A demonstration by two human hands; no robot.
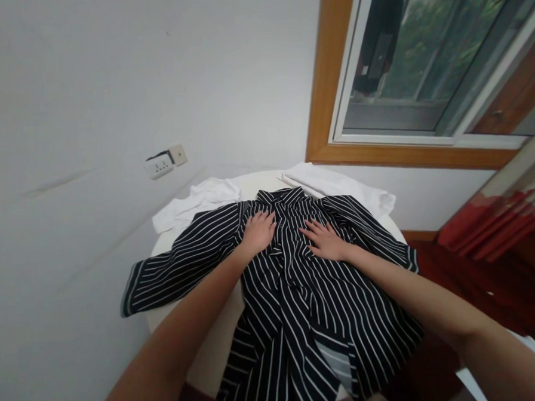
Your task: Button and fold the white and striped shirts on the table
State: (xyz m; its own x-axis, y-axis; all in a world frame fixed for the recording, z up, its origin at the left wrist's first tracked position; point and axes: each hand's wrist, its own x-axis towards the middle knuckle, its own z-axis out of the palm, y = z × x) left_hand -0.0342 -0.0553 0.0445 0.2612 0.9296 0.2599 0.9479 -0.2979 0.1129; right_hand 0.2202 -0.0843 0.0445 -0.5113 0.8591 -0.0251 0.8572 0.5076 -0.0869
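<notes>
A black shirt with white stripes [293,277] lies spread front up on a round white table [217,353], its collar towards the wall. Both sleeves reach out sideways, and the left one hangs past the table's edge. The lower part drapes over the near edge, with creases down the middle. My left hand [259,232] rests flat on the upper chest of the shirt, fingers stretched out. Lower on the other side of the chest, my right hand [326,240] presses flat with its fingers spread. Neither hand grips the cloth.
A crumpled white cloth [200,199] lies at the table's back left, and a folded white garment [338,185] at the back right. Behind stands a white wall with a socket [160,166]. A wood-framed window [408,151] and a red-and-cream curtain [496,212] are on the right.
</notes>
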